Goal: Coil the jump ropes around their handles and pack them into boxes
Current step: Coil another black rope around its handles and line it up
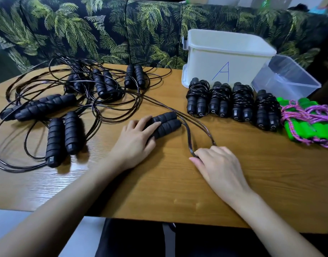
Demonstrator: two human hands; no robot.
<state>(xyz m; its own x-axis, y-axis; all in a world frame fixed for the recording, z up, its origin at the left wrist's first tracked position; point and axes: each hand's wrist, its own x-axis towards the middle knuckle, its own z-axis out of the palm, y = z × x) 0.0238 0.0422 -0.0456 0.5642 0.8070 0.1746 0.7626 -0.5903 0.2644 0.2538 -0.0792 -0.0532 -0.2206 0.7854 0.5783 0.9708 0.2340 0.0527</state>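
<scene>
Head view: a person sat at the wooden tabletop point(159, 191) with both bare hands over its middle, toward the front edge.
Left hand point(135, 138): it lay with fairly straight fingers pressed on top of the handle pair point(167, 125), pinning the two black handles rather than wrapping them.
Right hand point(218, 164): its fingers curled over the bend of the cord point(188, 140), apparently pinching it. The fingertips were hidden, so the firmness of the pinch could not be told.
Cord: it looped from the right ends of the handles to the right hand, and its long strands ran back toward the left rear corner.
Loose pile point(76, 86): uncoiled ropes overlapped there, and the held cord passed through them.
Coiled bundles point(231, 101): four stood in a row near the right edge, in front of the white box point(224, 58) marked A, with the green rope point(307, 123) beside them.
Snag risk: pulling slack would likely drag neighbouring ropes or tighten a knot, since the strands crossed in the pile.
Slip risk: the handles, only pressed down, could roll apart once winding tension came on.
Spring risk: the glossy cord looked stiff, so loose turns could uncoil if the pinch slackened.
</scene>
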